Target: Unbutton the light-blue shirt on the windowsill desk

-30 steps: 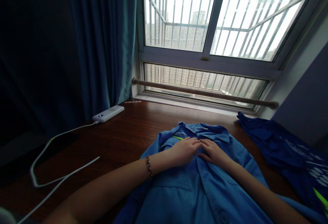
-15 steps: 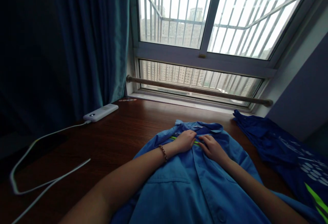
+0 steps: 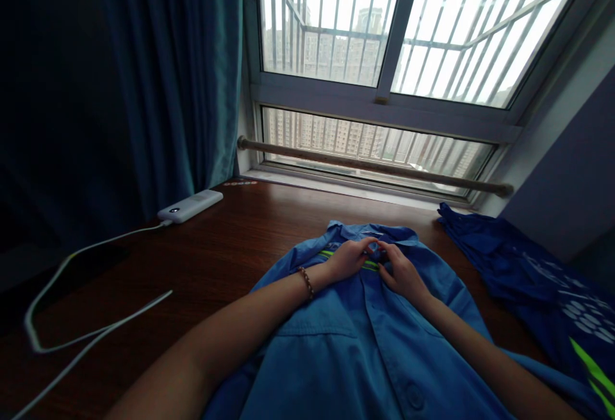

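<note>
A blue button-front work jacket (image 3: pixel 317 356) lies spread on the wooden surface, its collar toward the window. Just below the collar, my left hand (image 3: pixel 350 258), with a beaded bracelet at the wrist, is closed in a pinch on the jacket's front edge. My right hand (image 3: pixel 401 273) faces it from the other side, fingers bent and pinching the front opening. The fingertips of both hands nearly meet, and a bit of blue cloth shows between them. Bright green stripes (image 3: pixel 369 266) show beside the hands. A round button (image 3: pixel 414 396) sits lower on the front.
Dark blue printed clothing (image 3: pixel 523 279) lies at the right. A white power bank (image 3: pixel 191 206) with a white cable (image 3: pixel 96 341) rests at the left by the blue curtain (image 3: pixel 192 87). Behind the wooden surface (image 3: pixel 269 215), a rail (image 3: pixel 375 167) crosses the barred window.
My fingertips have shifted slightly toward the collar and come closer together, with the right fingers now almost touching the left. The jacket lies about the same.
</note>
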Tool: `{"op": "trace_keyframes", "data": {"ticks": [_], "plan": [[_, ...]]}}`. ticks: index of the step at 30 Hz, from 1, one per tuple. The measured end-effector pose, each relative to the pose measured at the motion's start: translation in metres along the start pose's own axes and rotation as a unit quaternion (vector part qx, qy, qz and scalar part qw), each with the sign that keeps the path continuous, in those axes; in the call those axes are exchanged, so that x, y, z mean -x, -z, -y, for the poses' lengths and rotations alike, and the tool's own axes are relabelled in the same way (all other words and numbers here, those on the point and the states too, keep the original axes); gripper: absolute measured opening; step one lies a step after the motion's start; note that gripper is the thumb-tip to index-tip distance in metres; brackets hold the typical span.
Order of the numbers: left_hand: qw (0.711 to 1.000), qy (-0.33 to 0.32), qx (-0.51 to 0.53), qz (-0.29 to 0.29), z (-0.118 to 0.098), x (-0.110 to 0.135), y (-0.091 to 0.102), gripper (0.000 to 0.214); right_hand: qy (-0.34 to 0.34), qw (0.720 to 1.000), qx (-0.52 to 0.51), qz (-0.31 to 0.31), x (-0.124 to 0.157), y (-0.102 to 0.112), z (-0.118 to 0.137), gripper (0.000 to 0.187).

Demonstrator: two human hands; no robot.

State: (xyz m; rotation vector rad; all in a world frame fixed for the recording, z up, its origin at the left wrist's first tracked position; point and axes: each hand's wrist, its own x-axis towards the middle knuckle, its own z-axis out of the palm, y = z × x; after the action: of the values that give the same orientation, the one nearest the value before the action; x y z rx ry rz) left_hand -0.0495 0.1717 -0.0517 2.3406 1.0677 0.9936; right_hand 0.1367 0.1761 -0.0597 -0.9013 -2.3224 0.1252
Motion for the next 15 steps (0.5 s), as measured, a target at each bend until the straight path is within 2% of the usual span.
{"op": "trace_keyframes", "data": {"ticks": [2,7,10,15], "plan": [[1.0,-0.017,0.003,-0.013,-0.004,0.001,0.001,0.044,-0.012,1.0,0.014,0.002,0.001,0.0,0.0,0.045],[0.999,-0.044,-0.007,-0.023,-0.014,0.002,-0.001,0.043,-0.027,0.999,0.023,-0.022,0.002,0.002,0.001,0.014],[0.998,-0.032,-0.018,-0.05,-0.016,0.002,-0.002,0.038,-0.027,0.997,0.042,-0.059,0.002,0.006,0.005,0.013],[0.998,0.012,-0.01,-0.062,-0.008,-0.001,-0.005,0.008,0.015,0.991,0.066,-0.115,0.002,0.014,0.016,0.018]]}}
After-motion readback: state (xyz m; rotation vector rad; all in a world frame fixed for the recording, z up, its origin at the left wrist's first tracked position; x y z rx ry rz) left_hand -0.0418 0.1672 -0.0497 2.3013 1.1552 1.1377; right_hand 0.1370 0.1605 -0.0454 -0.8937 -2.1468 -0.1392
